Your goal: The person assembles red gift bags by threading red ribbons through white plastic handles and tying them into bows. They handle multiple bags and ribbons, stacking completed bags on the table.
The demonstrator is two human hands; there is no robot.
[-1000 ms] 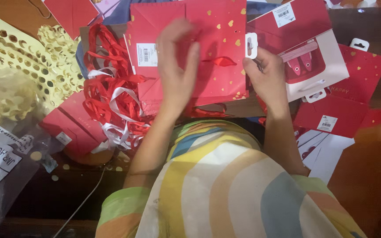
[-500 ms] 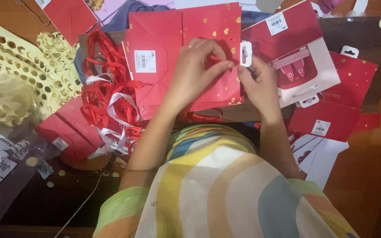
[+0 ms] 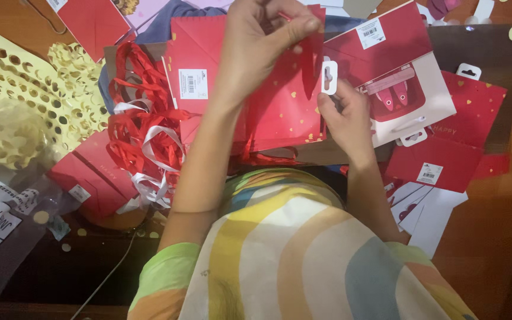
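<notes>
Rainbow-striped cloth of the person's top (image 3: pixel 303 255) fills the near edge, and both bare forearms reach away from it over the crowded table (image 3: pixel 493 237). Just beyond, the right hand (image 3: pixel 348 115) presses its fingers closed on the right edge of a flat red paper gift bag (image 3: pixel 280 109) dotted with small gold hearts, close by a white hang tab (image 3: pixel 329 77). Farther up, the left hand (image 3: pixel 265 41) pinches a thin red ribbon handle (image 3: pixel 285 16) between thumb and fingertips at the bag's top edge, near the upper rim of the view; how the ribbon sits in the bag is hidden by the fingers. I judge the pinch a slim one, so the slick ribbon could slip free under a hard pull, or the paper could tear at the top edge. To the left a heap of loose red and white ribbons (image 3: pixel 143 133) lies just beside the bag, and a moving wrist might snag a loop and drag the tangle along. Beyond it lies punched yellow paper (image 3: pixel 42 83), and more red bags (image 3: pixel 445 136) lie far right
</notes>
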